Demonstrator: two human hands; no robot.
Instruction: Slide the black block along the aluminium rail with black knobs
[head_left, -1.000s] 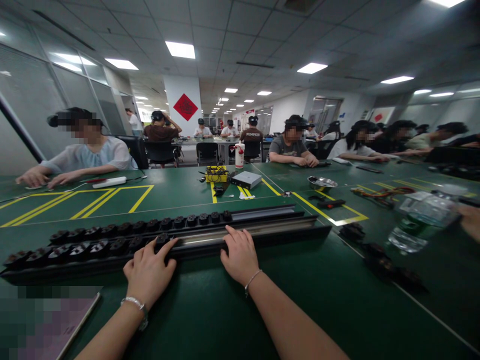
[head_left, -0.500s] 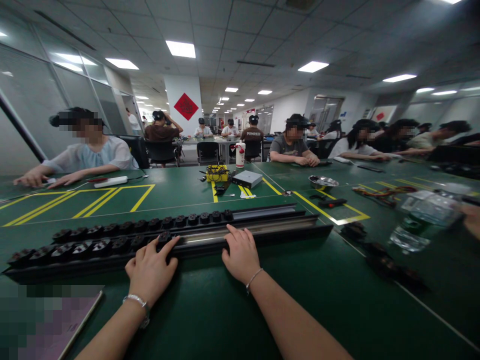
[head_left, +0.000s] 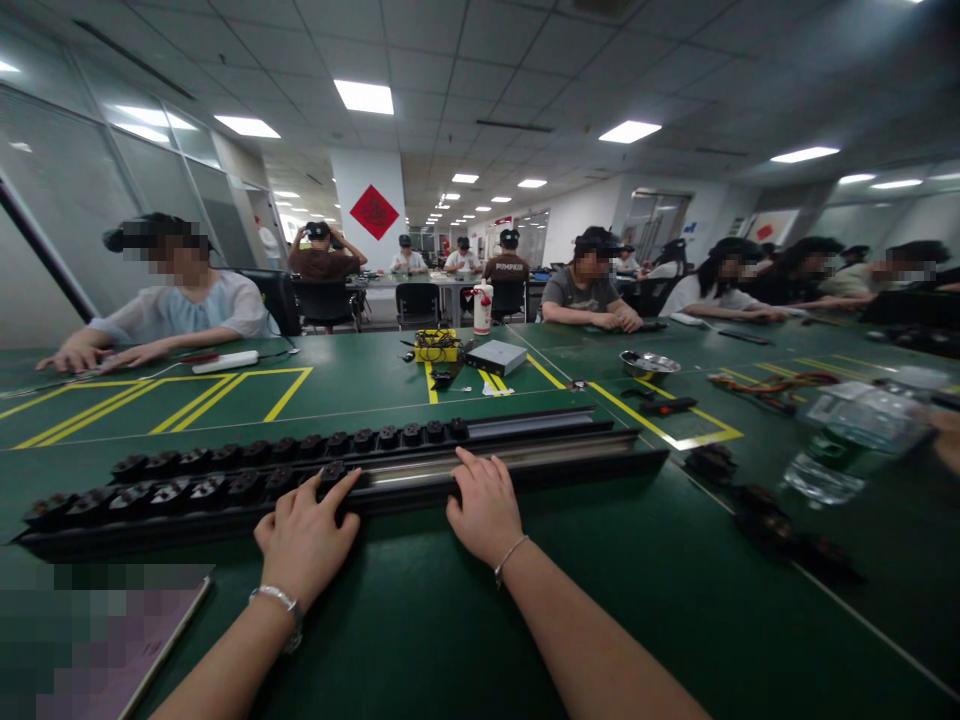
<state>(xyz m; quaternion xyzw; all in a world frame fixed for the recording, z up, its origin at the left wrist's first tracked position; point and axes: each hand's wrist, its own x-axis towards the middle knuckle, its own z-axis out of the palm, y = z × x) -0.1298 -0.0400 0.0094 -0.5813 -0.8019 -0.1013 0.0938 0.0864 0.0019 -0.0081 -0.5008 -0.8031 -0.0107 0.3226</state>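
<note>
step: likely seating modules in near rail (head_left: 570,462); left part filled, right part bare channel
left hand (head_left: 307,545): loosely curled, index finger on last module (head_left: 328,472), grasping nothing
right hand (head_left: 484,505): flat, fingers pressing the channel, no grip
rail place: on green table (head_left: 420,620), just in front of far rail (head_left: 525,425)
axis: left-right, open end right
next: probably steady the rail, push along axis

"pumpkin" reads across the back of a far person's dark shirt (head_left: 509,270).
</note>
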